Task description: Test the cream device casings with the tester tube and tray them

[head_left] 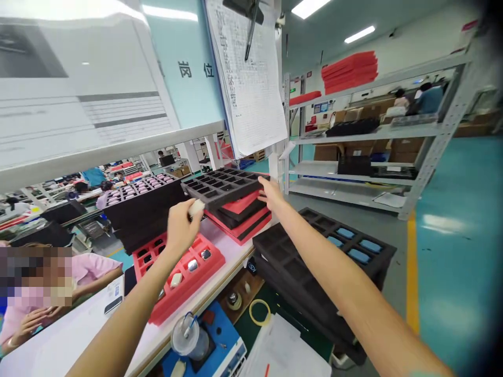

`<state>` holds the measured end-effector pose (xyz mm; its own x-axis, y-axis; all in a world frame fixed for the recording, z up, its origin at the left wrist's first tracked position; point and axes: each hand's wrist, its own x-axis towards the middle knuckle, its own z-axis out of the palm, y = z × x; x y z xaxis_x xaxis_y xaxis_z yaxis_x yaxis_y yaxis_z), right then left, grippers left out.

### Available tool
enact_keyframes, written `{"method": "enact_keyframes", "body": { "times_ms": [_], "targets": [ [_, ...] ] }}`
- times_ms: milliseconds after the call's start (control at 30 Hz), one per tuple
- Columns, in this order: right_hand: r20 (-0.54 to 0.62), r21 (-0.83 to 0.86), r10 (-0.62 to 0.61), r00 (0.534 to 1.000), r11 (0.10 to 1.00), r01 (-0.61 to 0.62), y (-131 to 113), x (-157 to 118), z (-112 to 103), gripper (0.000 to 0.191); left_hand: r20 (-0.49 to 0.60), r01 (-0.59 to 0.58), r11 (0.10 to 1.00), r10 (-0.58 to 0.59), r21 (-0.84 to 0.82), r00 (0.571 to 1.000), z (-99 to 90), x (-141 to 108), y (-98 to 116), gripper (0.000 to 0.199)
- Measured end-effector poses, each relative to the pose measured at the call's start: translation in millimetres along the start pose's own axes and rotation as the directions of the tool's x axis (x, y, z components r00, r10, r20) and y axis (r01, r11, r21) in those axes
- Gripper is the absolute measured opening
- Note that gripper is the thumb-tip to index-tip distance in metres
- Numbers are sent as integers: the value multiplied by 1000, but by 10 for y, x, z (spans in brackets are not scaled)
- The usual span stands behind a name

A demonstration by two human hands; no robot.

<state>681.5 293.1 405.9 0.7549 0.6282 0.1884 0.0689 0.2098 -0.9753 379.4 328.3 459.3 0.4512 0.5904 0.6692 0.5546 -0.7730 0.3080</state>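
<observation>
My left hand (181, 229) is closed around a small whitish rounded piece (197, 208), beside the near left corner of a black foam tray (216, 198). This compartmented tray rests slightly tilted on a stack of red and black foam (239, 220). At its right end, the fingers of my right hand (272, 198) grip the tray's edge; the contact is partly hidden. Below my left hand lies a red foam tray (210, 266), with several small glossy and pale pieces in its pockets. My left forearm covers part of it.
Behind the red tray stands a tall black foam stack (145, 212) topped with pinkish pieces. More black trays (291, 262), some pockets holding blue pieces, are stacked at right. A clipboard (251, 84) hangs above. A lidded plastic cup (190, 337) stands below. A co-worker in pink (94, 267) sits left.
</observation>
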Motion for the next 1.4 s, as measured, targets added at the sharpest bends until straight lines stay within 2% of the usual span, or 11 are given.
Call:
{"method": "enact_keyframes", "body": {
  "times_ms": [100,200,400,567,733,967,1067,1133,1200,1300,1400],
  "targets": [
    [-35,92,103,994,991,-100,279,-82,-33,33,72,6,997,-12,81,997,576,631,189,34],
    [-42,167,143,989,977,-135,389,-102,-160,41,130,28,988,-48,155,990,859,860,190,32],
    [-65,266,133,989,958,-111,337,-106,-650,38,205,-54,976,9,213,979,759,662,-42,38],
    [-20,275,114,993,956,-104,292,-410,-898,40,274,-148,972,94,184,957,761,540,-86,67],
    [28,248,118,993,961,-122,347,-903,-1155,47,239,-198,967,156,163,958,884,709,133,37],
    [-143,302,237,961,935,-186,652,-1734,-1559,44,209,-182,971,148,153,967,1433,868,587,33],
    [-216,303,233,948,939,-161,878,-2334,-1572,36,239,-200,973,168,115,956,1398,539,542,53],
    [-290,310,182,940,947,-87,1109,-2818,-1479,32,230,-247,963,218,104,948,1169,111,368,64],
    [-351,293,127,928,956,-20,1451,-3308,-1292,31,231,-321,936,283,146,931,798,-434,112,63],
    [-364,223,100,926,975,-17,2152,-4035,-906,35,291,-374,866,283,332,914,75,-1413,-262,62],
    [-223,226,214,951,961,-163,2806,-4794,-573,46,324,-339,778,184,529,928,-664,-2634,-470,67]
  ]
}}
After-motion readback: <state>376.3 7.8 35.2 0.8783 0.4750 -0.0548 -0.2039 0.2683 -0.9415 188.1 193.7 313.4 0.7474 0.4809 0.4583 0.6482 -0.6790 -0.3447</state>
